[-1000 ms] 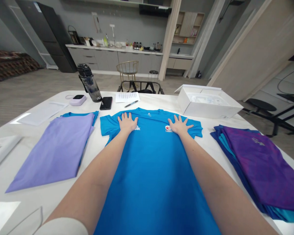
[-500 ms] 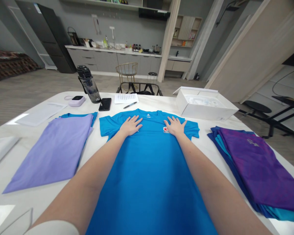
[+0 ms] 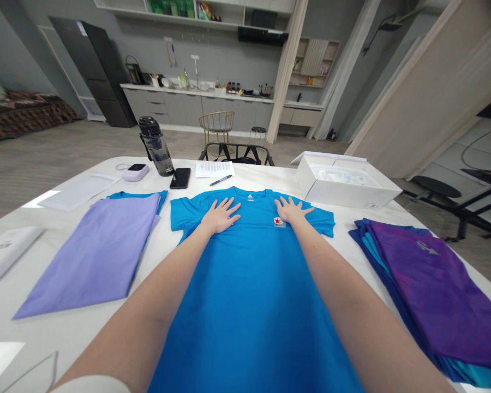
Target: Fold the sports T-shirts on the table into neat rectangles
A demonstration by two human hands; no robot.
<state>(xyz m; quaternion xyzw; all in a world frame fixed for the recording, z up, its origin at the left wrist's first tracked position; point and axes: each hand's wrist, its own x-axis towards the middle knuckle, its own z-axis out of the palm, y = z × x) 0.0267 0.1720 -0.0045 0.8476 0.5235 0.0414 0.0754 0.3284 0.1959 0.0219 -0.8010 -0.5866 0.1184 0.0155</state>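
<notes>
A blue short-sleeved T-shirt (image 3: 245,284) lies spread face up, its collar at the far end and its lower part running out of view toward me. My left hand (image 3: 220,216) rests flat on the upper chest, fingers spread, inside the left sleeve. On the other side my right hand (image 3: 291,210) presses flat near the shoulder, fingers apart, just above a small white badge with a red star (image 3: 279,222). Neither hand grips the cloth.
Folded lavender and blue clothes (image 3: 102,245) lie left; a purple and blue folded pile (image 3: 429,284) lies right. Beyond the shirt are a water bottle (image 3: 159,150), phone (image 3: 180,178), pen (image 3: 221,180), printed paper (image 3: 215,169) and open white box (image 3: 347,188). A white case (image 3: 10,251) sits far left.
The whole view has shifted slightly, so things appear a little lower and to the right. Relative to the shirt, my right hand sits slightly farther up, showing more of the badge. Both hands stay flat.
</notes>
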